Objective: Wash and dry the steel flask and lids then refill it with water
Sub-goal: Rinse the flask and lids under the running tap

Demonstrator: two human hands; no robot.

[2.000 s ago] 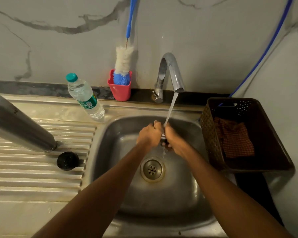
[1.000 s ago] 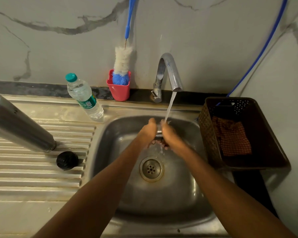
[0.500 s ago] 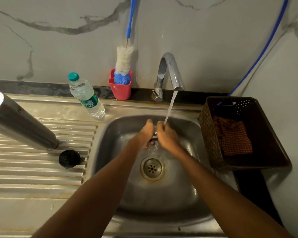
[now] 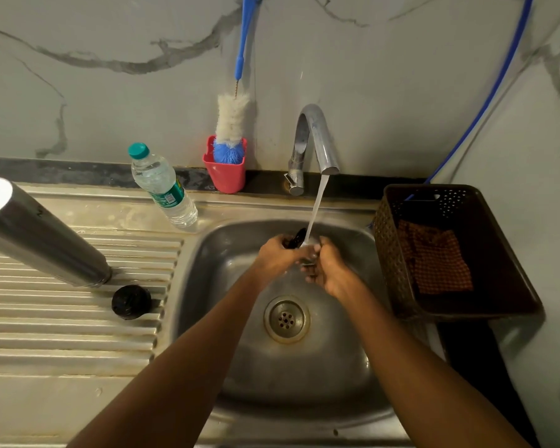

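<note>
Over the sink basin (image 4: 337, 376), my left hand (image 4: 277, 255) and my right hand (image 4: 325, 268) together hold a small flask lid (image 4: 297, 238) under the running stream from the tap (image 4: 317, 137). Only the lid's black edge and a bit of steel show between my fingers. The steel flask (image 4: 42, 234) stands upside down on the ribbed drainboard (image 4: 62, 334) at the left. A second, black lid (image 4: 131, 301) lies on the drainboard just right of the flask's mouth.
A plastic water bottle (image 4: 164, 189) with a teal cap stands behind the basin's left corner. A red cup (image 4: 227, 176) holds a blue-handled bottle brush (image 4: 232, 119). A brown basket (image 4: 450, 253) with a checked cloth (image 4: 434, 257) sits right of the sink.
My hands have kept turning and rubbing the lid under the water, shifting slightly; its black edge now shows above my left fingers. The flask and black lid have not moved.
</note>
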